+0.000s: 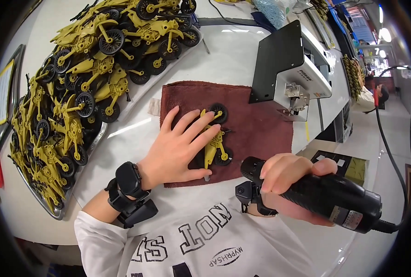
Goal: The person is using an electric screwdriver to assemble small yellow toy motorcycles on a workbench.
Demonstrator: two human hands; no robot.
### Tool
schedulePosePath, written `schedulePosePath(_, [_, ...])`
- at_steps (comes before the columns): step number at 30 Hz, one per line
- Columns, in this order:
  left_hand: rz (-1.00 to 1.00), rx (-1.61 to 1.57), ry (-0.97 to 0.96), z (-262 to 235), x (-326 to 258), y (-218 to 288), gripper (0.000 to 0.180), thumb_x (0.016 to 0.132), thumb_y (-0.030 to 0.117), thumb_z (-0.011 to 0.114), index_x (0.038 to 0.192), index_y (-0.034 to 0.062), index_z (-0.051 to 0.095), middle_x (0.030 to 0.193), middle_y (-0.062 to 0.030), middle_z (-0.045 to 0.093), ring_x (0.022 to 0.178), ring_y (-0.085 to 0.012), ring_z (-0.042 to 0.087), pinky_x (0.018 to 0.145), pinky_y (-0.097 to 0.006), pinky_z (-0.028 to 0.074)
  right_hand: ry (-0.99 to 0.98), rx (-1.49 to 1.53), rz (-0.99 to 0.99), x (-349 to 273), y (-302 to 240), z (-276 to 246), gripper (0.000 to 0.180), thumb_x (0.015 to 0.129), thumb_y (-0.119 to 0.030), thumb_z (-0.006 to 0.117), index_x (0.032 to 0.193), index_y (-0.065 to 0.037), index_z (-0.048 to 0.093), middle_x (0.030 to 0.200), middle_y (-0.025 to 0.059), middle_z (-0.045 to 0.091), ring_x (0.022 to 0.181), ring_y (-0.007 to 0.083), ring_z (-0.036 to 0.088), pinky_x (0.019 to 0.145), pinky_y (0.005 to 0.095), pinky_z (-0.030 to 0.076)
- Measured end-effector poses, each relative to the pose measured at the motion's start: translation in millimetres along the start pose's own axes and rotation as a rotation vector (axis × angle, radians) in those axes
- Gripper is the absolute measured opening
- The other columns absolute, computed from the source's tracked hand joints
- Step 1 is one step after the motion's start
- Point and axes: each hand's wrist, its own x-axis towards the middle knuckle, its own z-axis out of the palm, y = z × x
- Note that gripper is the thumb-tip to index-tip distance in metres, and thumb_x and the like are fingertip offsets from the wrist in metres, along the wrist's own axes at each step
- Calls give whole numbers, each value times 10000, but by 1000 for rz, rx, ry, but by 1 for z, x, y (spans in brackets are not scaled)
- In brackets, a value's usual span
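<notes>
A yellow toy motorbike (211, 151) with black wheels lies on its side on a dark red cloth (256, 134). Over it rests my left hand (180, 145), palm down with fingers spread; the fingers cover part of the yellow body. Wrapped in my right hand (288, 177) is a black electric screwdriver (328, 196), held near the cloth's right front corner. Its nose points left toward the toy, apart from it, and a cord leaves its back end. Both wrists wear black devices.
At the left, a large tray (97, 147) is heaped with similar yellow motorbikes. A white machine (302, 76) with a black panel and metal mechanism stands at the cloth's far right. A bag of pale blue pellets (271, 13) lies at the back. The screwdriver's cord (390, 159) runs along the right.
</notes>
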Motion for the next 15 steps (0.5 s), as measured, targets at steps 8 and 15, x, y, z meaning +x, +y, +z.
schedulePosePath(8, [0, -2, -1, 2, -1, -1, 846, 607, 490, 723, 1308, 105, 446, 1391, -108, 396, 1246, -310, 381, 1054, -541, 200, 191, 47, 37, -9, 32, 7, 929, 713, -802, 454, 1215, -28, 345, 688, 127, 557, 500, 234, 540, 504, 356, 436])
schedulePosePath(15, [9, -6, 0, 3, 0, -2, 861, 597, 482, 731, 1318, 111, 443, 1385, -103, 401, 1212, -302, 410, 1046, -542, 211, 81, 259, 4, -11, 42, 0, 913, 645, -566, 747, 1238, 3, 350, 877, 203, 589, 713, 285, 578, 635, 394, 464])
